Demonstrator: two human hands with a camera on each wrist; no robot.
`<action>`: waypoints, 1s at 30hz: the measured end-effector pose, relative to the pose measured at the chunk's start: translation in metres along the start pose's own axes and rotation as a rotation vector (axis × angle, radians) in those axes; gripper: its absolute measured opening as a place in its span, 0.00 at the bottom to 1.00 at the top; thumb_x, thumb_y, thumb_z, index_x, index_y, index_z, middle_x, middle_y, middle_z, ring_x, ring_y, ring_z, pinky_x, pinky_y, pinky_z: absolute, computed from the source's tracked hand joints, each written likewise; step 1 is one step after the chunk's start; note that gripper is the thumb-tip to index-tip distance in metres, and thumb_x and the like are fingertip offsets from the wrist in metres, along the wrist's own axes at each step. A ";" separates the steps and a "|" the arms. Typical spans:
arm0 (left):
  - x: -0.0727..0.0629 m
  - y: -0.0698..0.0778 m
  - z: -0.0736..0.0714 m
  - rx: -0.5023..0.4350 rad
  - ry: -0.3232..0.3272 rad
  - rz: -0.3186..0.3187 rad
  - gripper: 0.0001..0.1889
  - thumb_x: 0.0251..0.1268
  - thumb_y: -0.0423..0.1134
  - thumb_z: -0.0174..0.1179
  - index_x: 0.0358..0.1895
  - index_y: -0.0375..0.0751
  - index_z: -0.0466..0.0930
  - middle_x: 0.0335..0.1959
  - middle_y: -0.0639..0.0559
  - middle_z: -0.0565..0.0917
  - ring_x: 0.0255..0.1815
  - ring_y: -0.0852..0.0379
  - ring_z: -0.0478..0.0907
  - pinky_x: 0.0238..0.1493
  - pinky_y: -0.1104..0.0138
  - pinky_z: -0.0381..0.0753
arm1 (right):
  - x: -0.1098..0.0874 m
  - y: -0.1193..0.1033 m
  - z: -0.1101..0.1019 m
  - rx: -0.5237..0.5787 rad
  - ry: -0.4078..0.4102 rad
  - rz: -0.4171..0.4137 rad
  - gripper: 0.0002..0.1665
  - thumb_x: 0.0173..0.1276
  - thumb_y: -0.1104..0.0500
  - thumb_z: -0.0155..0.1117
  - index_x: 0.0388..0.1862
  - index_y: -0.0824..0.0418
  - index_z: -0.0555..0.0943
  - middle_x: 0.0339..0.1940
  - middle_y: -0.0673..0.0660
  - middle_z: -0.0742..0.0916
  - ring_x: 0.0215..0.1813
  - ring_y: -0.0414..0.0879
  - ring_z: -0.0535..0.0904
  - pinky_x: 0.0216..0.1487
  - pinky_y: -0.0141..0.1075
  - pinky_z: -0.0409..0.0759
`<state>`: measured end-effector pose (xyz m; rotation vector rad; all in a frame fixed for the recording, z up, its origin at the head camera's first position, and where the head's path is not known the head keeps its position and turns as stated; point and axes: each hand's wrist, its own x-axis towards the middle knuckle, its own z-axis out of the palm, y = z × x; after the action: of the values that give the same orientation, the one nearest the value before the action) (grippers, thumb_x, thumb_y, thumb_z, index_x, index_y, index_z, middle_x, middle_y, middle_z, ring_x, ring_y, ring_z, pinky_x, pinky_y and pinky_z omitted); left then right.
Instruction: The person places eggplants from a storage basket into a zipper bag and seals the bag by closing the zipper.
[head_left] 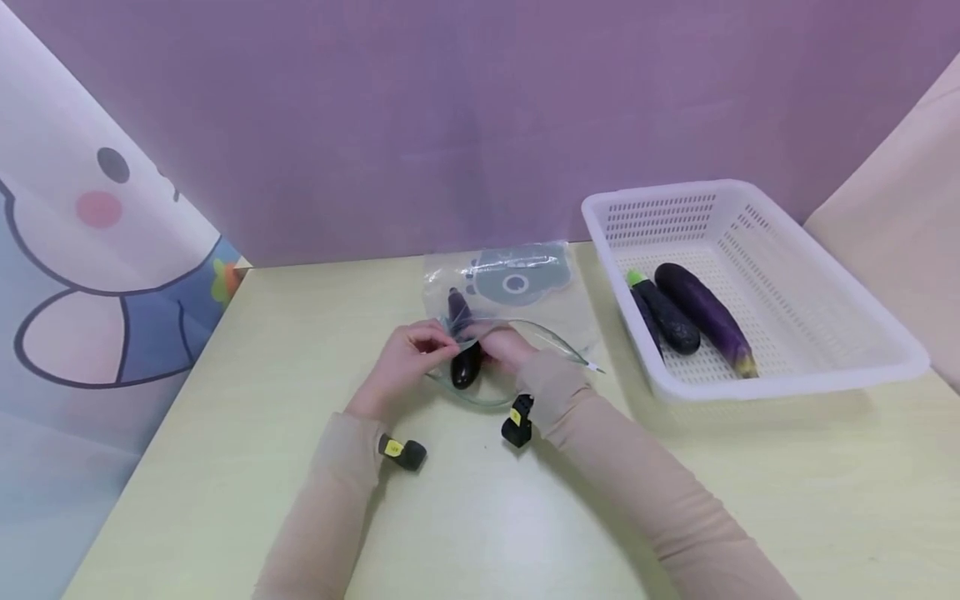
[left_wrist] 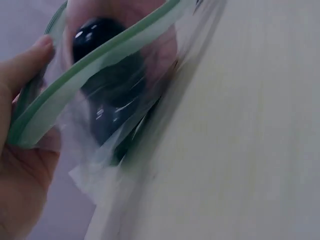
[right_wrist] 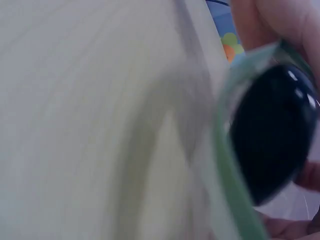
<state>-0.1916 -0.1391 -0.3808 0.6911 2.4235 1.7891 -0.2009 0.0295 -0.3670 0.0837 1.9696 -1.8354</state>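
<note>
A clear zip bag (head_left: 585, 310) with a green-edged mouth lies on the table, its mouth spread towards me. My left hand (head_left: 408, 354) pinches the left side of the bag's rim between thumb and fingers; the left wrist view shows the green rim (left_wrist: 100, 52) running out from that grip. A dark, shiny eggplant (head_left: 467, 367) is partly in the bag, its rounded end at the mouth and its narrow end further in. My right hand (head_left: 504, 343) reaches into the mouth and holds the eggplant from the right. In the right wrist view the eggplant (right_wrist: 272, 135) fills the mouth.
To the right stands a white slotted basket (head_left: 817, 379) holding a long purple eggplant (head_left: 705, 308) and darker ones, one with a green stem end (head_left: 663, 312). A purple backdrop (head_left: 420, 125) rises behind the table, and a printed cartoon cloth (head_left: 112, 333) hangs at the left.
</note>
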 end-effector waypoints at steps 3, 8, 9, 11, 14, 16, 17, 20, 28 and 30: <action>-0.001 0.000 -0.007 0.030 -0.076 -0.035 0.06 0.55 0.27 0.64 0.36 0.29 0.83 0.31 0.56 0.82 0.34 0.62 0.76 0.37 0.73 0.77 | -0.001 0.002 -0.001 -0.013 -0.026 -0.002 0.19 0.68 0.62 0.54 0.54 0.71 0.75 0.40 0.57 0.82 0.42 0.45 0.77 0.57 0.41 0.76; -0.002 -0.002 -0.010 0.052 -0.123 -0.051 0.06 0.55 0.28 0.64 0.36 0.29 0.84 0.32 0.53 0.84 0.34 0.62 0.77 0.37 0.73 0.78 | -0.001 0.005 0.001 0.076 0.041 0.012 0.20 0.67 0.65 0.55 0.57 0.69 0.74 0.50 0.63 0.82 0.43 0.46 0.77 0.56 0.42 0.78; -0.002 -0.002 -0.010 0.055 -0.128 -0.047 0.06 0.55 0.28 0.65 0.36 0.29 0.84 0.32 0.51 0.84 0.34 0.62 0.77 0.36 0.73 0.77 | 0.000 0.006 0.001 0.096 0.060 0.009 0.20 0.66 0.66 0.55 0.57 0.69 0.75 0.51 0.64 0.81 0.44 0.46 0.76 0.55 0.42 0.78; -0.002 -0.002 -0.009 0.049 -0.134 -0.043 0.06 0.56 0.30 0.65 0.36 0.29 0.84 0.31 0.49 0.83 0.33 0.61 0.76 0.36 0.73 0.77 | 0.001 0.008 0.002 0.109 0.078 0.006 0.20 0.66 0.66 0.56 0.57 0.69 0.75 0.51 0.63 0.82 0.43 0.45 0.76 0.54 0.41 0.79; -0.003 -0.002 -0.009 0.046 -0.142 -0.038 0.07 0.56 0.31 0.65 0.35 0.29 0.84 0.31 0.49 0.83 0.32 0.61 0.76 0.35 0.73 0.76 | -0.001 0.008 0.002 0.099 0.067 0.052 0.19 0.66 0.65 0.58 0.55 0.69 0.76 0.48 0.62 0.82 0.43 0.46 0.77 0.52 0.41 0.80; -0.005 -0.002 -0.010 0.041 -0.143 -0.046 0.07 0.56 0.30 0.65 0.35 0.29 0.84 0.31 0.50 0.82 0.32 0.62 0.75 0.34 0.73 0.76 | -0.003 0.007 0.003 0.101 0.033 0.110 0.19 0.67 0.64 0.58 0.56 0.69 0.76 0.49 0.64 0.82 0.45 0.49 0.79 0.51 0.41 0.81; -0.005 -0.001 -0.010 0.039 -0.140 -0.049 0.07 0.55 0.30 0.65 0.35 0.29 0.84 0.30 0.50 0.82 0.32 0.62 0.75 0.34 0.73 0.75 | -0.004 0.006 0.003 0.105 0.013 0.138 0.19 0.67 0.65 0.58 0.56 0.69 0.76 0.50 0.65 0.82 0.47 0.51 0.80 0.51 0.41 0.81; -0.006 -0.001 -0.012 0.037 -0.134 -0.053 0.06 0.55 0.28 0.65 0.35 0.28 0.84 0.30 0.51 0.82 0.32 0.62 0.75 0.33 0.73 0.76 | -0.008 0.003 0.005 0.139 -0.022 0.187 0.19 0.68 0.67 0.56 0.57 0.69 0.75 0.53 0.69 0.81 0.52 0.57 0.80 0.51 0.41 0.81; -0.003 -0.002 -0.012 -0.004 -0.109 -0.043 0.07 0.54 0.26 0.64 0.36 0.24 0.83 0.30 0.53 0.80 0.32 0.62 0.74 0.34 0.74 0.76 | -0.005 0.007 0.008 0.210 0.032 0.105 0.20 0.66 0.72 0.55 0.57 0.70 0.75 0.56 0.69 0.80 0.54 0.57 0.80 0.51 0.39 0.81; -0.002 -0.002 -0.011 -0.021 -0.095 -0.035 0.07 0.53 0.25 0.64 0.36 0.23 0.82 0.29 0.54 0.80 0.32 0.63 0.74 0.34 0.74 0.76 | -0.004 0.010 0.008 0.257 0.046 0.075 0.20 0.66 0.73 0.54 0.57 0.72 0.74 0.56 0.70 0.80 0.54 0.58 0.80 0.52 0.40 0.80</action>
<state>-0.1936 -0.1504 -0.3800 0.7096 2.3379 1.7253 -0.1920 0.0238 -0.3748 0.2766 1.7243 -2.0432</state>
